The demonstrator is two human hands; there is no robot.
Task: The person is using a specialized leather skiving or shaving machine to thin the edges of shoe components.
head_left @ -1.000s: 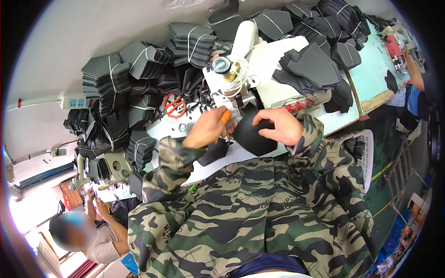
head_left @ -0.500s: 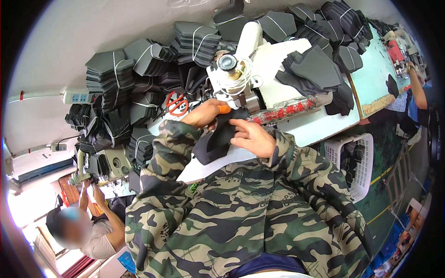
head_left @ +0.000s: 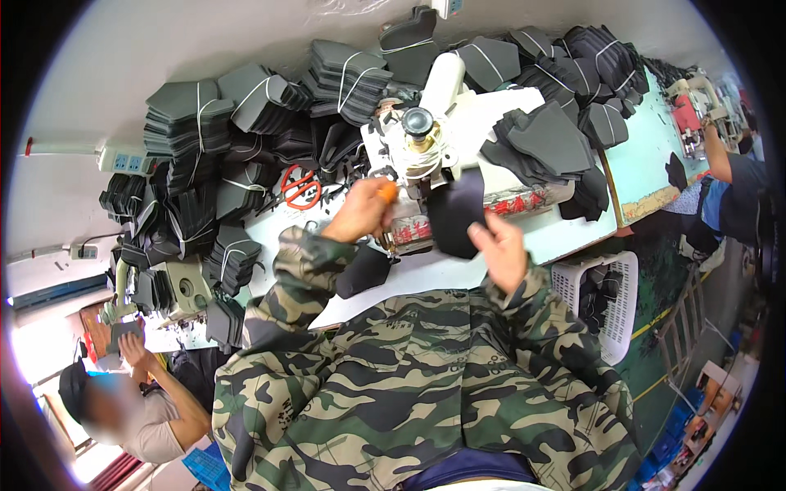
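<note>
A black flat panel, smeared by motion, lies at the front of the white sewing machine, partly over its red-worn front edge. My right hand has its thumb and fingers at the panel's right edge, seemingly pinching it. My left hand is left of the needle area with fingers curled in and something orange at a fingertip. What lies inside its fingers is hidden. Another dark piece rests on the white tabletop below my left hand.
Banded stacks of dark panels line the back. Orange-handled scissors lie left of the machine. Loose panels are piled at right. A white basket stands beyond the table's right side. One person works at left, another at far right.
The black panel has moved right and now spreads out before the machine. My right hand has gone right and slightly down with it. My left hand stays near the machine; the view has shifted slightly.
</note>
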